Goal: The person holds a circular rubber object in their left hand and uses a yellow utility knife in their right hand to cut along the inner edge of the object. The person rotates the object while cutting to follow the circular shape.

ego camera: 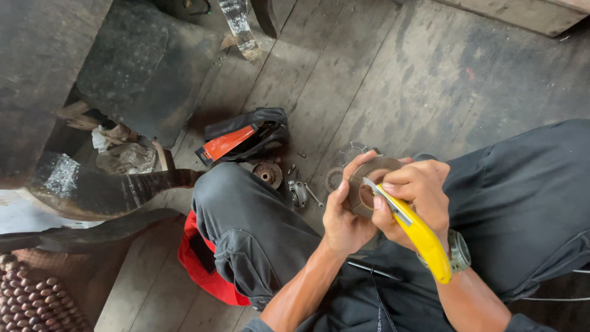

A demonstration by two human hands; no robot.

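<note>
Friction disc (369, 184) is held in my left hand (344, 218) above my knees; right hand (418, 193) grips yellow utility knife (418, 233), blade on the ring's face. Scraping underway; more discs (344, 166) wait on the floor (393, 74).

soft dim daylight, sharp focus, dark left corner

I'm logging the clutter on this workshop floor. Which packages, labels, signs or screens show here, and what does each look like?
Black pouch with an orange-red label strip: on the plank floor, above the left knee.
Crumpled plastic bag: floor at left, greyish-clear.
No signs or screens show.
</note>
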